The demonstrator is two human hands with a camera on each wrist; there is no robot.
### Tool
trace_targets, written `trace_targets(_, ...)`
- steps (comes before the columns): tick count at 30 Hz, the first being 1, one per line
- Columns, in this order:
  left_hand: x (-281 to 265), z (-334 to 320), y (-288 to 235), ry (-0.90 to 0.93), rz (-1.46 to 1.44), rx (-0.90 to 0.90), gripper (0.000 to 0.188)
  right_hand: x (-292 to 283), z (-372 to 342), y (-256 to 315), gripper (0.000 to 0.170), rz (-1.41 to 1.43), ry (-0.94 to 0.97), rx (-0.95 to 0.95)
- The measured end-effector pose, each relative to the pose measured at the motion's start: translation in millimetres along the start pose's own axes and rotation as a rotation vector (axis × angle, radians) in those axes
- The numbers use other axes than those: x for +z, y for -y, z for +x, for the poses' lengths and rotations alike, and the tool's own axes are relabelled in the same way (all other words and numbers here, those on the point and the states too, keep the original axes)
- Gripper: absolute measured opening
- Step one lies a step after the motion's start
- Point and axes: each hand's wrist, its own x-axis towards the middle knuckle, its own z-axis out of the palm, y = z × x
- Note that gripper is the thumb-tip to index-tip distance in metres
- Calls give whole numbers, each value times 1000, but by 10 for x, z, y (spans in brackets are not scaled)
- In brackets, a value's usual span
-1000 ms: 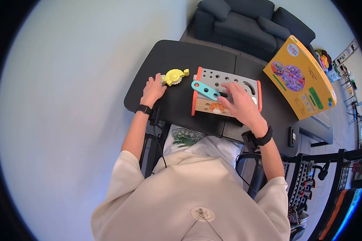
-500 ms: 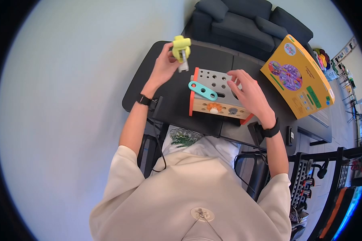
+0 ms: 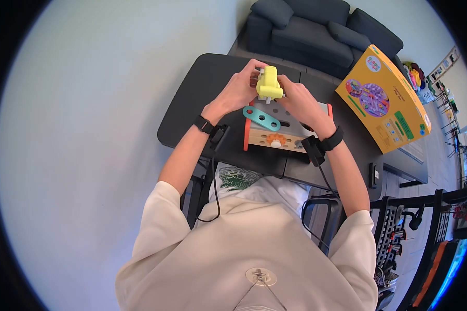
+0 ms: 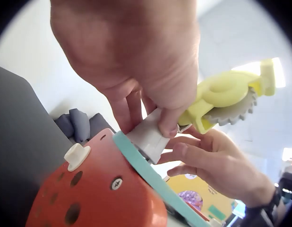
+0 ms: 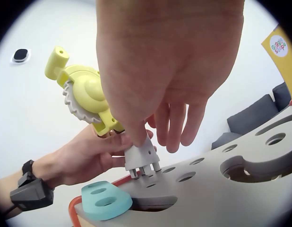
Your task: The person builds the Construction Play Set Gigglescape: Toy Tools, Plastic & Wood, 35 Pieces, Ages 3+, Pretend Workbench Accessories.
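Both hands meet at a yellow toy circular saw (image 3: 269,84) raised over a toy workbench (image 5: 221,198) with a grey, holed top. My left hand (image 3: 236,94) grips the saw's grey base (image 4: 148,135), its thumb along one side. From the opposite side my right hand (image 3: 302,102) pinches that base with the thumb, while its other fingers hang fairly straight. Pegs (image 5: 145,169) under the base point down, close over the holes. The saw's grey toothed blade (image 5: 76,106) shows in both wrist views. A teal holed strip (image 3: 256,114) lies across the bench's left end.
An orange gear (image 3: 271,140) is fixed to the bench's front. The black table (image 3: 184,114) carries the bench. At the right stands a large yellow box (image 3: 399,124), with a small black object (image 3: 373,175) near the table's right edge. A dark sofa (image 3: 316,44) is behind.
My left hand has lifted the toy saw off the table and carried it right, over the bench. My right hand has left the bench top and moved left to take hold of its base.
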Motion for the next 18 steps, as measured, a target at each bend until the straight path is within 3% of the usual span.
trace_targets(10, 34, -32, 195, 50, 8, 65, 60, 156, 43, -47, 26, 5, -47, -34)
trace_targets(15, 43, -37, 200, 58, 46, 108, 61, 193, 42, -96, 27, -164, -79, -88)
trace_targets(18, 0, -52, 79, 90, 92, 102, 51, 194, 29, -221, 31, -165, -59, -124)
